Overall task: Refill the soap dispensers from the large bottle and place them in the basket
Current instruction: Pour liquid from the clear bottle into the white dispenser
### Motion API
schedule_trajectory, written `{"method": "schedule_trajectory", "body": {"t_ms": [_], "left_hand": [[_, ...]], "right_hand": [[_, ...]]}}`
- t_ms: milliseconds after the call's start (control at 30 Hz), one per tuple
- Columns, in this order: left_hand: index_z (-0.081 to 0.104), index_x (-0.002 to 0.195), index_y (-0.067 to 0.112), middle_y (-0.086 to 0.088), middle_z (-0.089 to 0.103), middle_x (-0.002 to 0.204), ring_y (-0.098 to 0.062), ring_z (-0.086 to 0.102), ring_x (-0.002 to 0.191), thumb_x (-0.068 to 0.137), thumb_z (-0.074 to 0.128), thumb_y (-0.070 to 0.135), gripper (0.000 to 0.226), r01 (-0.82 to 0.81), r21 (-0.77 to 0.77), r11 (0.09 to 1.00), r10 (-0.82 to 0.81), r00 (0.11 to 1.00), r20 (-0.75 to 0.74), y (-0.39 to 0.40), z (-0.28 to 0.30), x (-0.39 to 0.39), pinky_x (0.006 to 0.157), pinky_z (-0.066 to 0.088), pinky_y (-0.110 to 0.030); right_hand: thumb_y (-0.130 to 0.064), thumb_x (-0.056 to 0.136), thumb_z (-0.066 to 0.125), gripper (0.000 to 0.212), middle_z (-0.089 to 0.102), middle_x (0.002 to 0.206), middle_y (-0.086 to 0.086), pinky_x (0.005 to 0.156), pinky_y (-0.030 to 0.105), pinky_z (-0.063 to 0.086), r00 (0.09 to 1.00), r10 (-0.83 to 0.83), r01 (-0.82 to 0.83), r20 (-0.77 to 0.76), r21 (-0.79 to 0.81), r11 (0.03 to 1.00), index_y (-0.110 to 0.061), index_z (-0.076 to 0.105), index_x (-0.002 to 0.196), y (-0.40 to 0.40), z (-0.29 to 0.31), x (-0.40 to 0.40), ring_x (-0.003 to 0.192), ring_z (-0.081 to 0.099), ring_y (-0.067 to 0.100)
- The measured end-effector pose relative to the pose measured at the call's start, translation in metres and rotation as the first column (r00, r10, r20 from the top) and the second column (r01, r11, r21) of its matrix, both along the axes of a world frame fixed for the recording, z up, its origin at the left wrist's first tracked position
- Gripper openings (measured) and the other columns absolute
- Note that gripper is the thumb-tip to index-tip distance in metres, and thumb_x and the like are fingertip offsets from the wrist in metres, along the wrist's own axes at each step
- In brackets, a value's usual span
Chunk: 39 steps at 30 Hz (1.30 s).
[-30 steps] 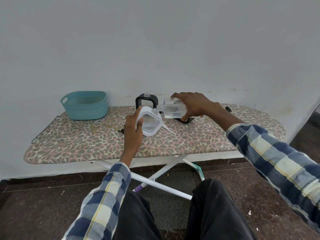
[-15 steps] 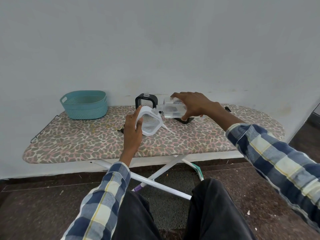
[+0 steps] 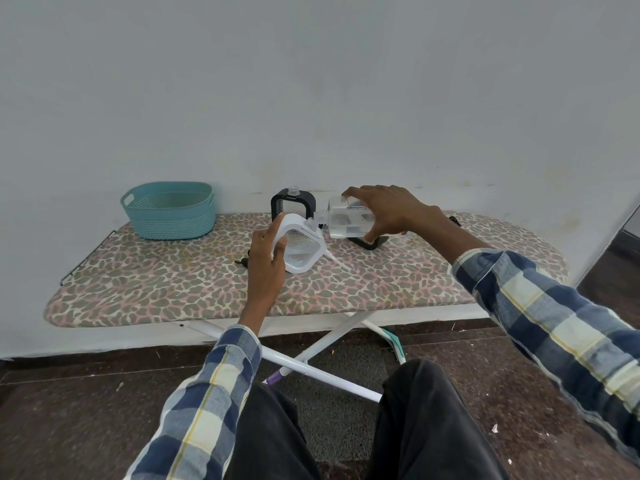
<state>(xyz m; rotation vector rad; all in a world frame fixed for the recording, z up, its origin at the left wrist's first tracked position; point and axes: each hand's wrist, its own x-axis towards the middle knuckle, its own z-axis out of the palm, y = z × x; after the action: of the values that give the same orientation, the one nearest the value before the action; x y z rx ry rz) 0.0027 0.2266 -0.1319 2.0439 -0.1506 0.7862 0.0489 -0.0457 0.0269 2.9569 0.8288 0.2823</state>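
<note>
Leopard-print ironing board [image 3: 173,289] with teal basket [image 3: 169,211], black-framed dispenser [image 3: 292,206], black pump [image 3: 244,261]

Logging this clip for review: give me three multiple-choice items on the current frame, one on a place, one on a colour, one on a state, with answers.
1. Where does the basket stand on the ironing board?
A. Its far left end
B. Its right tip
C. Under it, on the floor

2. What colour is the frame of the soap dispenser held by the left hand?
A. Black
B. White
C. Teal

3. How is the large bottle in the right hand oriented?
A. Upright on the board
B. Tipped sideways, neck toward the white dispenser's opening
C. Lying in the basket

Answers: 1 A, the teal basket sits by the wall at the left end. 2 B, its frame is white; a black-framed dispenser stands behind. 3 B, the clear bottle lies nearly level with its neck at the dispenser's top.
</note>
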Motion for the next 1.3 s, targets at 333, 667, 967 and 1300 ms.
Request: {"method": "schedule_trajectory", "body": {"t_ms": [333, 667, 967, 1300], "left_hand": [[0.043, 0.164, 0.038, -0.008, 0.053, 0.138, -0.017, 0.053, 0.125, 0.116, 0.044, 0.025, 0.05, 0.002, -0.002, 1.0, -0.002, 1.0, 0.008, -0.001, 0.002, -0.002, 0.102, 0.041, -0.03], [0.043, 0.163, 0.03, -0.001, 0.049, 0.143, -0.006, 0.047, 0.125, 0.116, 0.046, 0.029, 0.047, 0.019, -0.063, 0.998, -0.021, 0.999, -0.026, -0.002, 0.005, -0.005, 0.104, 0.036, -0.019], [0.049, 0.15, 0.015, -0.004, 0.056, 0.144, -0.016, 0.055, 0.127, 0.115, 0.048, 0.031, 0.038, 0.022, -0.165, 0.986, -0.046, 0.989, -0.142, -0.005, 0.006, -0.007, 0.105, 0.046, -0.033], [0.052, 0.141, 0.017, -0.002, 0.061, 0.134, -0.02, 0.058, 0.119, 0.113, 0.051, 0.024, 0.029, -0.013, -0.257, 0.966, -0.049, 0.971, -0.234, -0.008, 0.013, -0.012, 0.084, 0.044, -0.018]], "right_hand": [[-0.042, 0.068, 0.095, 0.102, 0.065, 0.134, -0.003, 0.08, 0.035, 0.044, 1.0, -0.001, 0.001, 0.009, 0.013, 1.0, -0.036, 0.038, 0.152, 0.0, -0.002, 0.0, 0.111, 0.062, 0.026], [-0.042, 0.069, 0.097, 0.103, 0.063, 0.134, 0.005, 0.067, 0.036, 0.052, 0.998, -0.041, 0.055, -0.054, 0.307, 0.95, -0.025, 0.039, 0.152, -0.004, -0.047, -0.012, 0.109, 0.064, 0.029], [-0.052, 0.065, 0.095, 0.094, 0.073, 0.126, 0.005, 0.078, 0.029, 0.059, 0.992, -0.117, 0.105, -0.041, 0.782, 0.615, -0.025, 0.043, 0.139, -0.024, -0.078, -0.015, 0.101, 0.072, 0.024], [-0.046, 0.072, 0.097, 0.091, 0.069, 0.116, 0.002, 0.088, 0.032, 0.056, 0.949, -0.284, 0.175, -0.14, 0.979, 0.102, -0.03, 0.04, 0.141, -0.061, -0.106, -0.013, 0.109, 0.068, 0.019]]}}
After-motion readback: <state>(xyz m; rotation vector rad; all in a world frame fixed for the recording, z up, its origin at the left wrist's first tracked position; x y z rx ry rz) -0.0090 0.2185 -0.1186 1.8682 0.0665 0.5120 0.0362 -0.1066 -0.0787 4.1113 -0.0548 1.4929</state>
